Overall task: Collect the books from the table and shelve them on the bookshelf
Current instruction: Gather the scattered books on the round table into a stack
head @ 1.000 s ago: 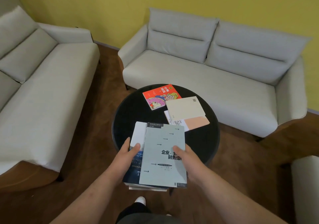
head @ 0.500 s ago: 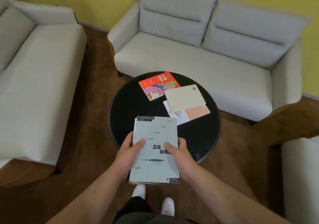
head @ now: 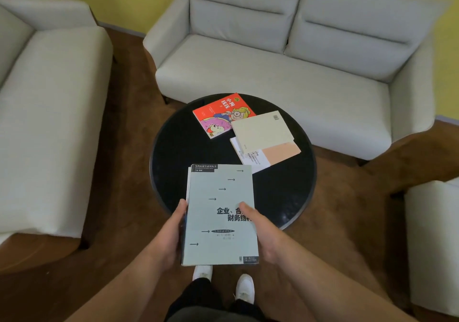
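I hold a stack of books over the near edge of the round black table, its top a pale grey-green cover with arrows. My left hand grips its left edge, and my right hand grips its right edge with the thumb on the cover. On the table's far side lie a red cartoon book, a cream book and, partly under it, a white and peach book. The bookshelf is out of view.
A grey two-seat sofa stands behind the table against the yellow wall. Another grey sofa runs along the left. A pale seat corner is at the right edge. The floor is brown carpet, and my white shoes show below the stack.
The lower books, fanned out to the left a second ago, are now squared under the top one. My left thumb has slid off the cover to the stack's side.
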